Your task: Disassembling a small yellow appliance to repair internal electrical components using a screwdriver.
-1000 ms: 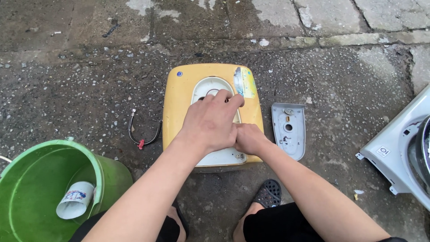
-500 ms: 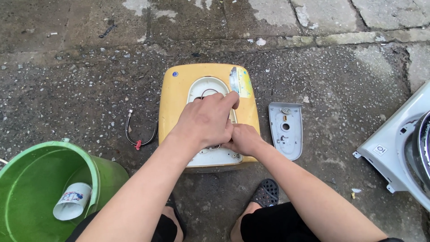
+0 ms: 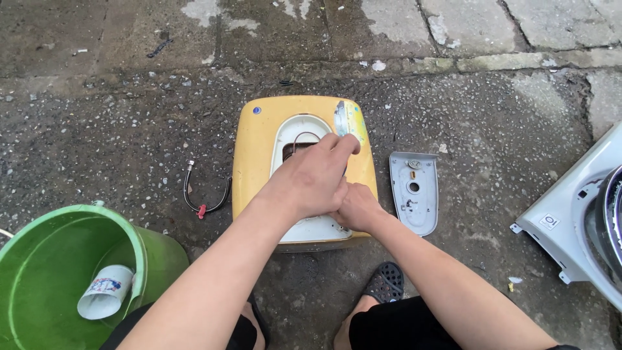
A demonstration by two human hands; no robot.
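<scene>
Head view: both hands' grip unclear on yellow casing, rectangular yellow-blue label top right.

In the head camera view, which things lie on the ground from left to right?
Green bucket with a white cup inside, black hose, yellow casing under both hands, grey cover plate, white appliance.

Torn yellow-blue label at the yellow casing's upper right.
</scene>
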